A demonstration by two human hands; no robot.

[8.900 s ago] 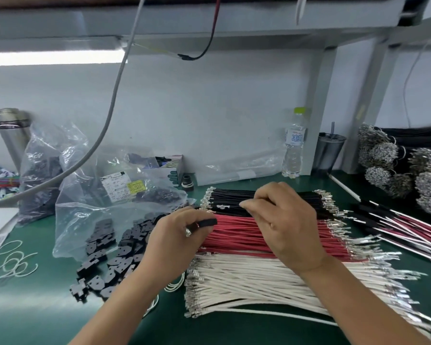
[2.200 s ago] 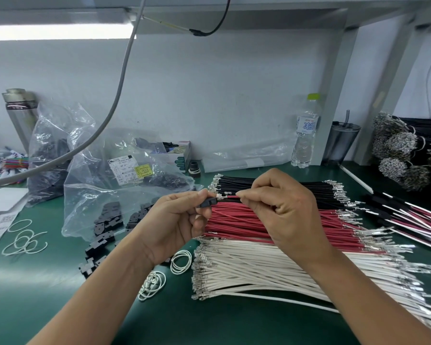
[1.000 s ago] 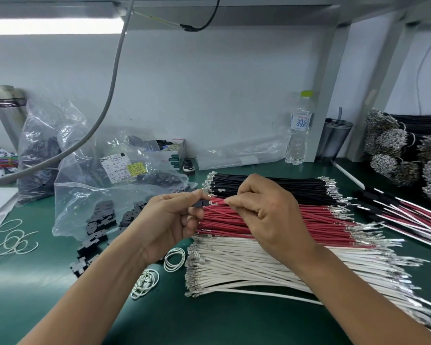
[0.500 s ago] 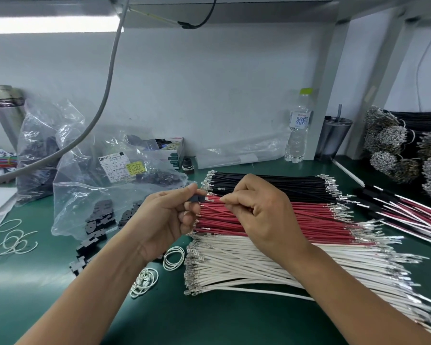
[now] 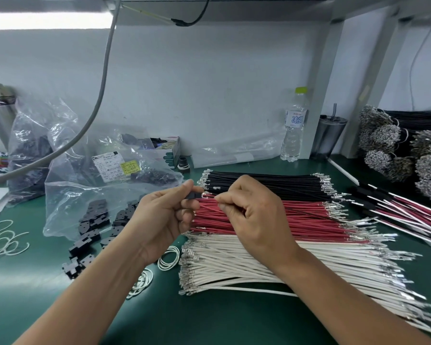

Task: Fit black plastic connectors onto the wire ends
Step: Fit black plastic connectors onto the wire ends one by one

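My left hand (image 5: 164,215) pinches a small black plastic connector (image 5: 192,195) between thumb and fingers, above the wire piles. My right hand (image 5: 254,215) pinches a thin wire near its metal terminal (image 5: 205,194), which sits just right of the connector, almost touching it. The wire's colour under my fingers is hard to tell; a dark wire trails off to the right. Below lie three flat piles of cut wires: black wires (image 5: 271,183), red wires (image 5: 296,222) and white wires (image 5: 271,260). Loose black connectors (image 5: 95,220) lie at the left.
Clear plastic bags (image 5: 85,175) of black parts stand at the left, with white rubber bands (image 5: 169,257) on the green mat (image 5: 209,319). A water bottle (image 5: 294,125) and a cup (image 5: 329,135) stand at the back. Finished wires (image 5: 408,212) and bundles (image 5: 396,150) fill the right.
My hands have stayed together over the piles. The wire terminal now shows as a small gap between my right fingers and the connector; half a second ago the fingertips nearly met.
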